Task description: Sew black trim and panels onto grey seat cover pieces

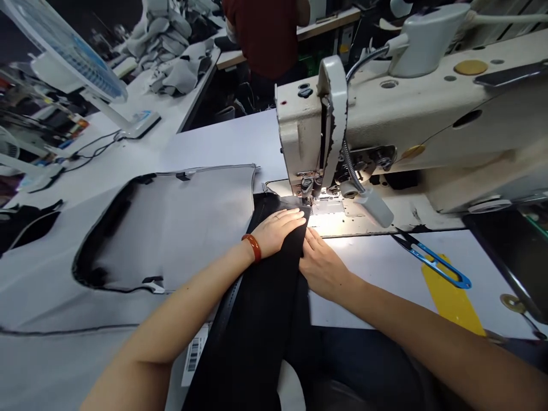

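A long black fabric strip (268, 297) runs from my lap up to the sewing machine's lit needle area (309, 200). My left hand (280, 229) lies flat on the strip just short of the presser foot, fingers stretched out, with a reddish-brown bangle (252, 247) at the wrist. At the strip's right edge, my right hand (322, 264) grips the fabric, its fingertips near the machine's plate. Part of this grip is hidden by the cloth. Joined or lying close on the left is a large grey fabric piece (192, 222) with dark edging.
The sewing machine (385, 114) fills the upper right. Blue thread snips (436, 260) rest on a yellow card (456, 297) at the right. A white fan (107, 108) and a heap of grey cloth pieces (171, 51) stand at the back left. A person (268, 34) is behind the table.
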The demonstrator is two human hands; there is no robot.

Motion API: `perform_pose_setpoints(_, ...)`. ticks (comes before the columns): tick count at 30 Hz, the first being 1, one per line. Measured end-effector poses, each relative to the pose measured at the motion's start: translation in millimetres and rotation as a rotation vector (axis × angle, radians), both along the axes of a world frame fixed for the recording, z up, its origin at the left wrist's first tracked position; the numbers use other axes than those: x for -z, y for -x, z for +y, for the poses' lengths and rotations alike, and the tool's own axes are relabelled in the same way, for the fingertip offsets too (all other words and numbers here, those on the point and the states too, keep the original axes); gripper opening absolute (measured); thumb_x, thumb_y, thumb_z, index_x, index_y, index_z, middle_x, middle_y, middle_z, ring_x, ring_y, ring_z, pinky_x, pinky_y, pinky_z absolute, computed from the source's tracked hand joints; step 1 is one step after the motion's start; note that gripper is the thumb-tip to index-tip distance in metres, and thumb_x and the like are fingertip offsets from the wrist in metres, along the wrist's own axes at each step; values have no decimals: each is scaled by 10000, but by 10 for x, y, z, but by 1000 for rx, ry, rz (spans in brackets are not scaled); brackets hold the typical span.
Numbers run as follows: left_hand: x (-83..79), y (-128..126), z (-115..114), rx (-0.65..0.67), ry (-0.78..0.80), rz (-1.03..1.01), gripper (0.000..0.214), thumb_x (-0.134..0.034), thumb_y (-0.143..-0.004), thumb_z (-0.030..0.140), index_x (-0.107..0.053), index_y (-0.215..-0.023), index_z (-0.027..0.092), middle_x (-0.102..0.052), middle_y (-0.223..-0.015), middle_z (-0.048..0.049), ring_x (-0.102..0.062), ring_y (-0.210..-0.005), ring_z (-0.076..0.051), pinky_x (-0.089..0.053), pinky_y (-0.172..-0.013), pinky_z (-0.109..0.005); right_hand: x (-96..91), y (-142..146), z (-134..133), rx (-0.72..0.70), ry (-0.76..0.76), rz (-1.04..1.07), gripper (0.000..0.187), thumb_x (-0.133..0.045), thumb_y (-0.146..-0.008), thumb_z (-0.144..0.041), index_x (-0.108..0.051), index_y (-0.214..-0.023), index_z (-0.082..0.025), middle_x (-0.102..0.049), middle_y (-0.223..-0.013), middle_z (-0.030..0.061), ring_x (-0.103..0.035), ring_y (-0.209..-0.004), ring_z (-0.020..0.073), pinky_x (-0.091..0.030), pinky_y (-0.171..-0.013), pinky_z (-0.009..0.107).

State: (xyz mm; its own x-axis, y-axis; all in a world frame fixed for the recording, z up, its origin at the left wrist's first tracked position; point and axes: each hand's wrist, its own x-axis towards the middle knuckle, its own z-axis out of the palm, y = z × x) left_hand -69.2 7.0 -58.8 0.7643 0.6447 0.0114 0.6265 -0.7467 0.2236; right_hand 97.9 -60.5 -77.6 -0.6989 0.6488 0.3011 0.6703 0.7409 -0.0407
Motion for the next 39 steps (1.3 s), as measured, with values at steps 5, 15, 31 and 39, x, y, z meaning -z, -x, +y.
perform_pose_setpoints(5,-14,-2,32,43,17,71,483,-329,-809,30,-439,-1274,103,-408,-1410,-107,-272,-1359,-171,-259,-1139,-407,-18,-9,20,-31,9,-12,299,-508,-751,-108,-679,-974,-4,-591,-1121,260,-492,-1144,374,-325,-1055,516)
perform_pose_setpoints(15,-15,-2,178,62,1,128,468,-339,-831,60,-434,-1288,88,-404,-1411,-116,-262,-1364,-181,-230,-1151,-405,45,-3,130,-34,-13,4,430,-501,-753,-99,-594,-1163,-10,-546,-1206,259,-447,-1206,365,-319,-1066,512)
perform_pose_setpoints(31,87,-220,152,6,-241,106,342,-376,-879,91,-519,-1189,124,-546,-1206,-130,-502,-1173,-222,-425,-1019,-388,-136,-163,81,-106,-126,-82,262,-440,-784,-17,-691,-805,-91,-657,-855,148,-592,-922,270,-493,-847,402)
perform_pose_setpoints(39,74,-130,81,113,-256,79,363,-402,-796,3,-572,-1092,124,-605,-1126,-109,-508,-1161,-237,-409,-1030,-446,-67,-213,-87,-113,-345,11,301,-403,-790,49,-628,-671,-111,-624,-678,92,-584,-779,198,-494,-672,283)
